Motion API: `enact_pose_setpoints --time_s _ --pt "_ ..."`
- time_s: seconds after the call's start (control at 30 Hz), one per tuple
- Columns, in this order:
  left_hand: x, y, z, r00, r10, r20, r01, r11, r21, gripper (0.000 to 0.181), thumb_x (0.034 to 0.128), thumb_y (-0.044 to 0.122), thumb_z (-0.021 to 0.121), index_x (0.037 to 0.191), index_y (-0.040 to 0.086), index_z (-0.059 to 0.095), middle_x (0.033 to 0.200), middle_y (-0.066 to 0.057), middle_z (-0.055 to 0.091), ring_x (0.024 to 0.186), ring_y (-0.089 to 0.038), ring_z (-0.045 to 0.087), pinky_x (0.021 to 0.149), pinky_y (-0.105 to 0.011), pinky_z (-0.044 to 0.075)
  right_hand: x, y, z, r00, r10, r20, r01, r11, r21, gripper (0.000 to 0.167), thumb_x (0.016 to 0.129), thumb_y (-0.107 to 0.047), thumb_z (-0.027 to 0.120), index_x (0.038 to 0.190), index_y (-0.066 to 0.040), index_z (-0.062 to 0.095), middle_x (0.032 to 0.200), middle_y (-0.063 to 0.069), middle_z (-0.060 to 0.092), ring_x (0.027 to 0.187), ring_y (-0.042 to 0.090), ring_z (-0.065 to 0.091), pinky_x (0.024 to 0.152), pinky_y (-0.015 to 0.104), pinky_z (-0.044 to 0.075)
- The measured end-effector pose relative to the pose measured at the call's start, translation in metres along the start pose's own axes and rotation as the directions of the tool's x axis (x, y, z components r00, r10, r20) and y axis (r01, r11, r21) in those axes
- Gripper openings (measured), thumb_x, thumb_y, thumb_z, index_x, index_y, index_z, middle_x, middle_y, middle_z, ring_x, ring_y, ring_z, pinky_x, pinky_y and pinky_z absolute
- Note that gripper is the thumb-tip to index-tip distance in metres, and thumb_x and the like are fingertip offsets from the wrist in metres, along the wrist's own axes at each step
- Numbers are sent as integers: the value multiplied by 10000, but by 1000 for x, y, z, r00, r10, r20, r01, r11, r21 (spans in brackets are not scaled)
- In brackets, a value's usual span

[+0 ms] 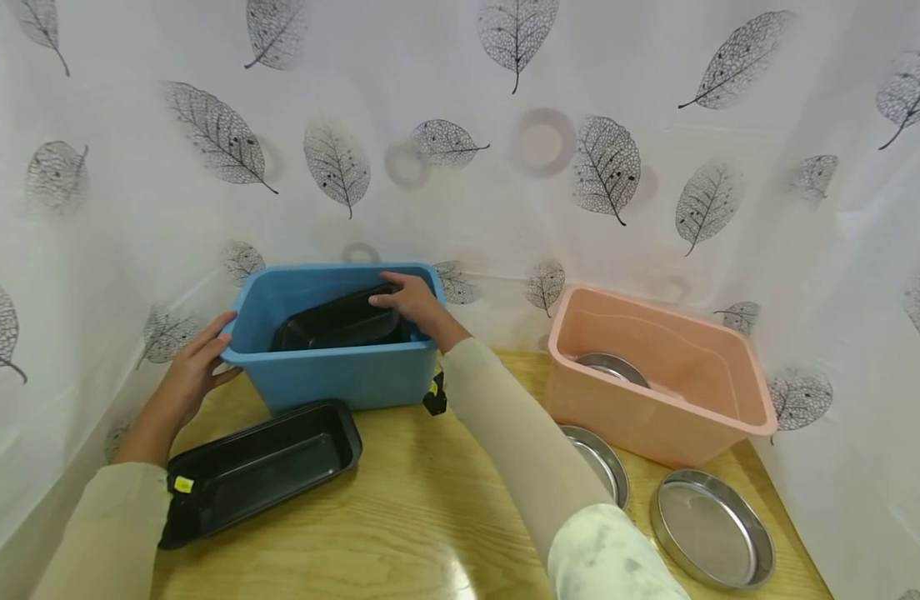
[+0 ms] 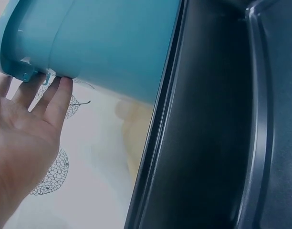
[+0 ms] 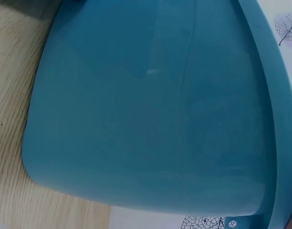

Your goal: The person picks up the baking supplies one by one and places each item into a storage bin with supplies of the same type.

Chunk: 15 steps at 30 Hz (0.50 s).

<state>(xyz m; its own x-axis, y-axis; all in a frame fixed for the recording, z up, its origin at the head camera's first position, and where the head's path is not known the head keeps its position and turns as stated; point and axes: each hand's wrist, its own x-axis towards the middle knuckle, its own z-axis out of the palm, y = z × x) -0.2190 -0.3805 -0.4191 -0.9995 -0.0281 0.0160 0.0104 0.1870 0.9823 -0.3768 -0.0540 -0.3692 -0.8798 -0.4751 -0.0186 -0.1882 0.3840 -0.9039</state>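
A blue plastic bin (image 1: 340, 379) stands at the back left of the table. My left hand (image 1: 197, 367) holds its left rim; in the left wrist view the fingers (image 2: 55, 102) reach under the rim. My right hand (image 1: 418, 307) is inside the bin at its right end, with thumb and fingers at the raised end of a black loaf pan (image 1: 340, 321). That pan lies tilted, its lower part hidden by the bin's front wall. Another black loaf pan (image 1: 272, 467) sits on the table beside my left forearm. The right wrist view shows only the bin's outer side (image 3: 146, 119).
A peach bin (image 1: 655, 408) stands to the right, with a round metal pan (image 1: 613, 364) inside. Two more round metal pans, one left (image 1: 602, 462) and one right (image 1: 715, 529), lie before it. Leaf-patterned curtains (image 1: 460, 208) border the wooden table (image 1: 400, 517).
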Motion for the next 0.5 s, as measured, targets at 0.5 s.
enact_pose_setpoints --time_s 0.5 --pt "0 2 1 1000 -9 5 9 999 39 652 1080 474 373 1633 296 77 1681 -207 -57 1474 -569 79 881 -220 553 -8 -3 -6 994 -111 -15 111 993 27 713 959 -378 699 1579 -267 366 1630 -3 357 1484 249 366 1159 468 390"
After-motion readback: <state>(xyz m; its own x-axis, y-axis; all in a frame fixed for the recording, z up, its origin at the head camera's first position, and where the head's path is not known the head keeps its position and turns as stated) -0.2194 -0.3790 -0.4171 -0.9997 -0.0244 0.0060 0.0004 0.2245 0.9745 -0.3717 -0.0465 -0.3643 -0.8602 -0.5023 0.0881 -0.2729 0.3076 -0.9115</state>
